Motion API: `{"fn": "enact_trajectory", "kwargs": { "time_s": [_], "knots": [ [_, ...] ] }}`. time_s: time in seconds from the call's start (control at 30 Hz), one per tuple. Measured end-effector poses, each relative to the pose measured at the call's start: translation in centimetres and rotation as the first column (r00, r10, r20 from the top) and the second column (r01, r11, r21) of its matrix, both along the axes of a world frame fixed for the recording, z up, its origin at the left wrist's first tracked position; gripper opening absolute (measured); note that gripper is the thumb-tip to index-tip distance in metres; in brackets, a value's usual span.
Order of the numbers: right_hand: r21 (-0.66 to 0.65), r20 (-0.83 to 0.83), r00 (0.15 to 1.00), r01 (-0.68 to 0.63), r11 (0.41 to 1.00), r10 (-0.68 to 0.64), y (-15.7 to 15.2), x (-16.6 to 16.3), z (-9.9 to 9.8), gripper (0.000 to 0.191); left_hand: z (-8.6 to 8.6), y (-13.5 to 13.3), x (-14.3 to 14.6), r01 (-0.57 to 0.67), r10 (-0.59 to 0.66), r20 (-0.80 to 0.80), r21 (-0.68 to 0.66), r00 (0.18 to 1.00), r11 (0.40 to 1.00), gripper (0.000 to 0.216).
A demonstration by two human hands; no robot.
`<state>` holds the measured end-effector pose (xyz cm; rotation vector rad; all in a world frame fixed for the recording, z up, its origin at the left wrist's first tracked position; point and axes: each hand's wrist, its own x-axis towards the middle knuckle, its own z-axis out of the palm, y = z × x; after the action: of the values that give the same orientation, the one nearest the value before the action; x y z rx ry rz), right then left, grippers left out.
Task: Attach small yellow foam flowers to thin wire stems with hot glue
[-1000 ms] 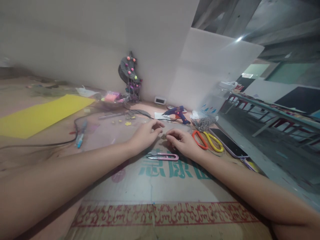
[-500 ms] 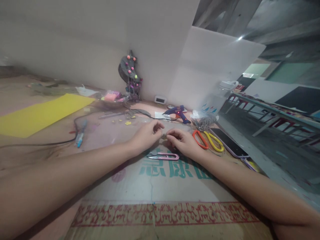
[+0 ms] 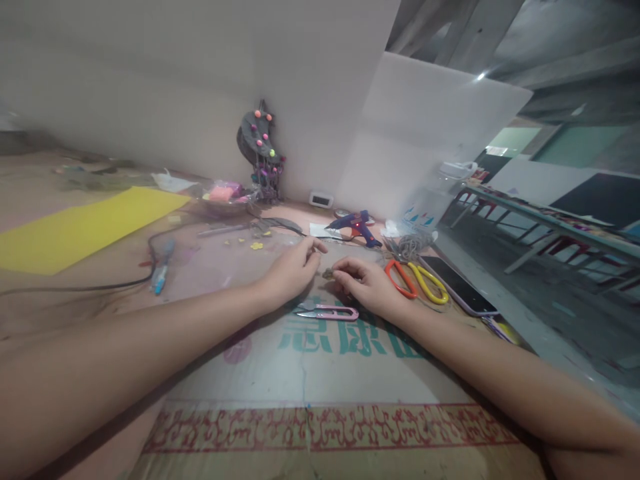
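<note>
My right hand pinches a small grey-brown piece between thumb and fingertips, just above the table; its exact kind is too small to make out. To its left is my left hand, with a small gap to the piece. Its fingers are loosely bent, the forefinger apart from the thumb, and nothing shows between them. Pink-handled thread snips lie on the table just below both hands. Scissors with an orange and a yellow handle loop lie beside my right wrist.
A purple glue gun lies behind my hands, near grey yarn. At right is a phone. A decorated grey crescent stands against the white board. Yellow sheet, blue pen and black cable are at left.
My left hand has drawn back slightly to the left, away from the small piece. My right hand stays in place with the piece in its fingertips.
</note>
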<state>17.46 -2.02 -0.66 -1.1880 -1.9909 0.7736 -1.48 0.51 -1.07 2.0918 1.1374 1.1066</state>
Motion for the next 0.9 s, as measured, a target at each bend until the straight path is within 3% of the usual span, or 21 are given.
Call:
{"fn": "enact_trajectory", "kwargs": {
  "time_s": [0.4, 0.67, 0.9],
  "knots": [
    [-0.002, -0.009, 1.000, -0.019, 1.000, 0.019, -0.05, 0.05, 0.04, 0.018, -0.14, 0.30, 0.10, 0.029, -0.030, 0.014, 0.032, 0.999, 0.999, 0.018],
    [0.004, 0.006, 1.000, -0.015, 1.000, 0.015, 0.00, 0.09, -0.01, 0.017, -0.05, 0.02, -0.08, 0.061, -0.061, -0.001, -0.046, 0.998, 0.997, 0.024],
    [0.000, 0.022, 1.000, -0.018, 1.000, 0.018, -0.10, 0.06, 0.18, 0.017, -0.01, 0.17, 0.04, 0.030, -0.030, -0.009, 0.033, 1.000, 0.999, 0.025]
  ]
}}
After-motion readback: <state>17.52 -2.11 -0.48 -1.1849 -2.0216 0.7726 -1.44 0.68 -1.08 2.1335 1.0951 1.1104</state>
